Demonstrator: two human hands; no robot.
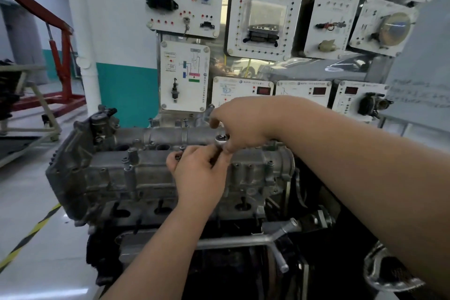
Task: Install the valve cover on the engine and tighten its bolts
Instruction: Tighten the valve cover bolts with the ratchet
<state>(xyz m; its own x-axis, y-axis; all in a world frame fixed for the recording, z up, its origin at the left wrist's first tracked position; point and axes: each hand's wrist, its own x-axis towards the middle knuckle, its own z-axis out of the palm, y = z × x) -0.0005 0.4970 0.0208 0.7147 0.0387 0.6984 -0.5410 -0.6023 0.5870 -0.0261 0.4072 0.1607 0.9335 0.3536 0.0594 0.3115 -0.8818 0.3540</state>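
The valve cover, a grey cast piece with plug wells along its middle, already sits on top of the engine. The engine is carried on a stand whose steel crank handle juts out below. Both hands work close together over the cover's far-right half, fingertips almost meeting. The left hand has its fingers curled, and thumb and forefinger close round what looks like a dark bolt head. The right hand reaches in from the side and pinches a small bright metal piece just above the cover; whether that is a socket or another fastener is too small to tell. Several more bolts stand proud along the cover's edges, so the job appears to be at the bolt-starting stage rather than final tightening. The cover looks rigid and fairly heavy; if it needed shifting it would best be gripped at its two ends rather than by thin bosses. It probably wants even, gradual clamping so the casting does not warp or crack. The bolts are light, small and likely oily, easy to fumble into an open well. They are best held by the head between fingertips and spun in by hand first, to avoid crossing the soft threads. Behind stand white training panels, with a red hoist off to the left.
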